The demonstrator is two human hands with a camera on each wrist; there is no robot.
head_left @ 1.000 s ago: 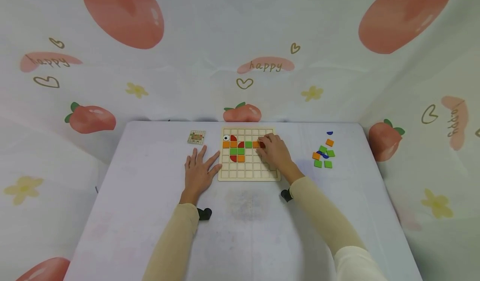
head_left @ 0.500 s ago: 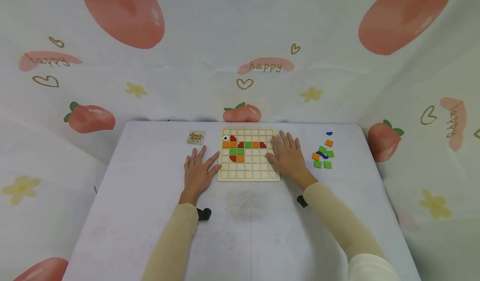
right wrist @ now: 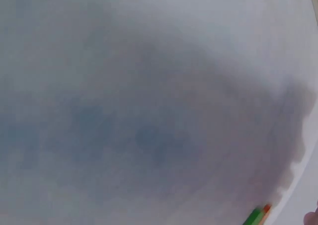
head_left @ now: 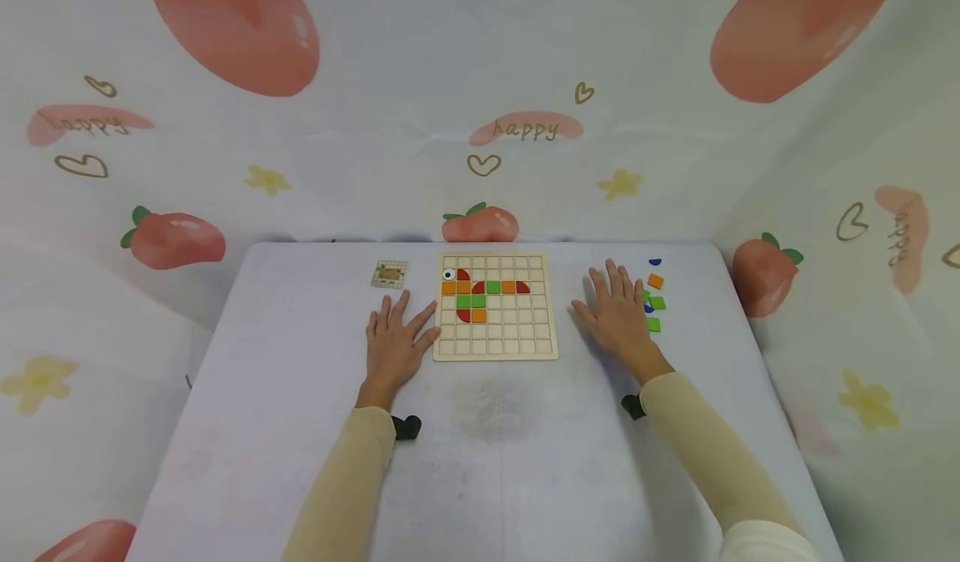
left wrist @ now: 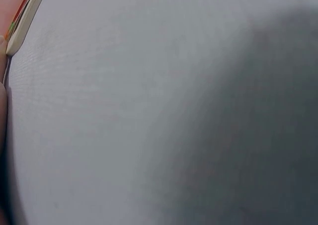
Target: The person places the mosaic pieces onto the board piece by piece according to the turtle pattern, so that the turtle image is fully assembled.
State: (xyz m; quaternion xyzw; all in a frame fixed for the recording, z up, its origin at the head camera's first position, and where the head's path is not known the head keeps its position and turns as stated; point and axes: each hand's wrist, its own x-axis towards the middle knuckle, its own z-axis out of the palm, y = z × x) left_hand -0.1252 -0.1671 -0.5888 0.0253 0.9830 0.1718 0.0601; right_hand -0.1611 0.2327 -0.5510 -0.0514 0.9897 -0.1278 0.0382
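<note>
A square wooden grid board (head_left: 517,328) lies at the back middle of the table. Set in its cells are red, orange and green tiles and a white eye tile (head_left: 448,275). The left hand (head_left: 393,349) rests spread on the table, its thumb side touching the board's left edge. To the right of the board, the right hand (head_left: 621,320) has its fingers stretched out and holds nothing. It covers part of a loose group of green tiles (head_left: 657,303), an orange tile (head_left: 656,281) and blue pieces (head_left: 655,262).
A small pattern card (head_left: 389,274) lies left of the board. The white-covered table (head_left: 495,479) meets a printed cloth backdrop (head_left: 390,170) at its back and sides. A black wrist camera (head_left: 407,428) sits by the left cuff, another by the right.
The right hand has let go of the red quarter-round tile at the row's right end and moved right, off the board to the loose pieces. The left hand stays put.
</note>
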